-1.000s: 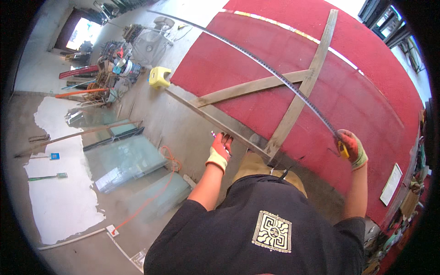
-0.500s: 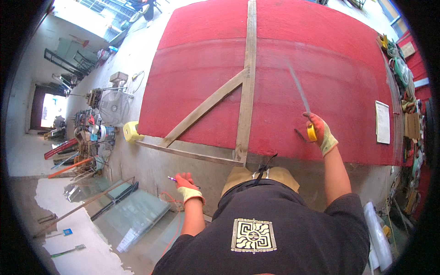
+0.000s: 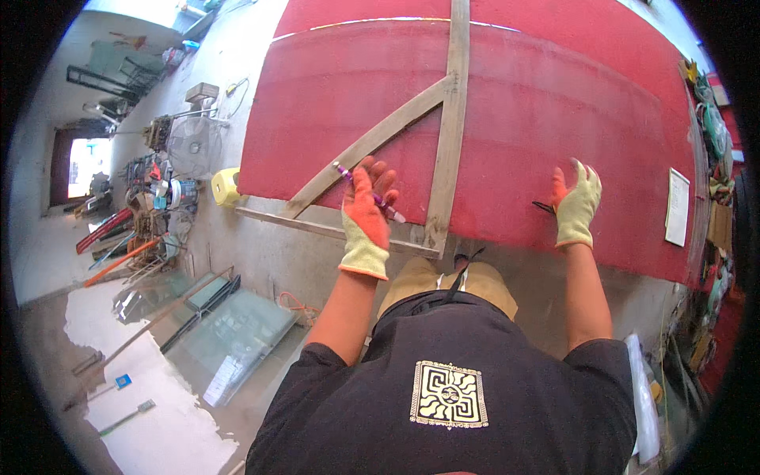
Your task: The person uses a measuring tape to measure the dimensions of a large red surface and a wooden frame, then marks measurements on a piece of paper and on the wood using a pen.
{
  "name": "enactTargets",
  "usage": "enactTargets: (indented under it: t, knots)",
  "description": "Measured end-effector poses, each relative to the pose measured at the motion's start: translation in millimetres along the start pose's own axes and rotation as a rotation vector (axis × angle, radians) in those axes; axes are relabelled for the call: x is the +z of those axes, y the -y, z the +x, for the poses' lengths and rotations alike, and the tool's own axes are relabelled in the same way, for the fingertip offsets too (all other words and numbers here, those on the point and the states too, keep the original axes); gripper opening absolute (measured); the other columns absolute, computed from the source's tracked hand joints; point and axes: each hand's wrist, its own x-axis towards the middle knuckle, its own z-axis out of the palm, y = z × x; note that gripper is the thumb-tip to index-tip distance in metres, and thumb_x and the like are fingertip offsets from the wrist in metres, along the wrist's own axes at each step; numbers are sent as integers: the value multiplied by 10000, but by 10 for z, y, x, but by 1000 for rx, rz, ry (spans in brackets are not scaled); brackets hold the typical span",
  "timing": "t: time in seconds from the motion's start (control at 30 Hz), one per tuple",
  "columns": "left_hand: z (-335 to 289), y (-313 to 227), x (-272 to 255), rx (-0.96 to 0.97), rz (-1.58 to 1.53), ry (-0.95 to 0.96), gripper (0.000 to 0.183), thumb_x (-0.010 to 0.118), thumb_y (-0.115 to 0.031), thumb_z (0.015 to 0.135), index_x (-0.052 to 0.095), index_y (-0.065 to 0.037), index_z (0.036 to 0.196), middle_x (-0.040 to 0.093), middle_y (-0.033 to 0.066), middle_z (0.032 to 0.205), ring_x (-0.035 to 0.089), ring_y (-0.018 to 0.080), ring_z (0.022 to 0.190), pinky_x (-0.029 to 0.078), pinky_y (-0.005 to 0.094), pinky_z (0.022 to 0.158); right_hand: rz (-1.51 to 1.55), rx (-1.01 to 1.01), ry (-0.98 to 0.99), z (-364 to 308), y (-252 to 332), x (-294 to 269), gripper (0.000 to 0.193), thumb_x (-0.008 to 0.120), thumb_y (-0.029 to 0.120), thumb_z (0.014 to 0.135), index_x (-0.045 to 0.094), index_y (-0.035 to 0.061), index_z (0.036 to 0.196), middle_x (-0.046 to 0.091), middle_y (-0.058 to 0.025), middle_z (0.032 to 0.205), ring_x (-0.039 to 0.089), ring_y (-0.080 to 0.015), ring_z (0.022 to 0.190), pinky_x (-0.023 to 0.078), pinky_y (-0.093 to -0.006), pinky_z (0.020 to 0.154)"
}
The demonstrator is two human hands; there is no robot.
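While your left hand [image 3: 366, 207], fingers half curled, holds 1 purple pen-shaped tool [image 3: 390, 211] above the 3-slat wooden frame [image 3: 455, 119] on the red desk [image 3: 538, 134], your right hand [image 3: 578, 206], thumb and forefinger apart, hides its palm; I cannot tell its grip. 1 white sheet [image 3: 678, 207] bears unreadable markings.

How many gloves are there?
2: one on the left hand, holding a slim purple tool, one on the right hand, over the red surface; others may be hidden.

Two hands [image 3: 367, 218] [image 3: 578, 207], one purple tool [image 3: 388, 209], three wooden bars [image 3: 449, 142] [image 3: 364, 150] [image 3: 317, 226].
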Motion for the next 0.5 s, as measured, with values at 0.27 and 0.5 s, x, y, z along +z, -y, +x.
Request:
enactTargets:
  t: [0.27, 0.5]
  knots:
    - [262, 14, 413, -253, -311, 407, 499, 533, -457, 1138, 551, -133, 1517, 651, 33, 1444, 608, 181, 1356, 526, 395, 1108, 970, 241, 454, -126, 1706, -536, 409, 848, 241, 953, 721, 25, 1277, 713, -99, 1047, 689, -175, 932, 590, -355, 830]
    - [490, 31, 598, -135, 91, 580, 545, 548, -472, 1139, 546, -128, 1563, 601, -17, 1494, 511, 84, 1299, 349, 304, 1175, 613, -105, 380, 183, 2174, -973, 456, 866, 362, 892, 754, 87, 1239, 681, -94, 934, 686, -253, 856, 579, -385, 778]
